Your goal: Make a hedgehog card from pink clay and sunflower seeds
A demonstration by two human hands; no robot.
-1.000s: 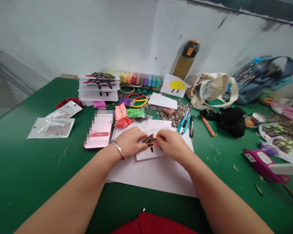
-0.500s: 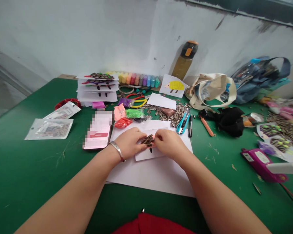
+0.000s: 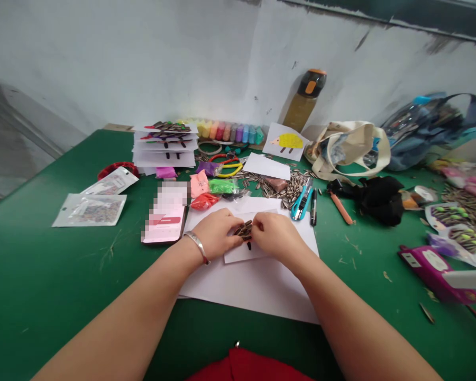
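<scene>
In the head view a small white card lies on larger white sheets of paper. A cluster of striped sunflower seeds sits on it, with a little pink clay and a short black mark below. My left hand, with a silver bracelet on its wrist, steadies the card from the left, thumb and fingers closed about the seeds. At the right side of the cluster, my right hand has its fingertips pinched together. Whatever is between them is hidden.
Behind the papers lie bagged clays, loose sunflower seeds, a blue utility knife and a black marker. A phone is left; a magenta glue gun is right. Stacked cards and a bottle stand farther back.
The view has turned slightly left, so everything sits a bit further right. Less pink clay shows between my hands. Both hands stay at the card.
</scene>
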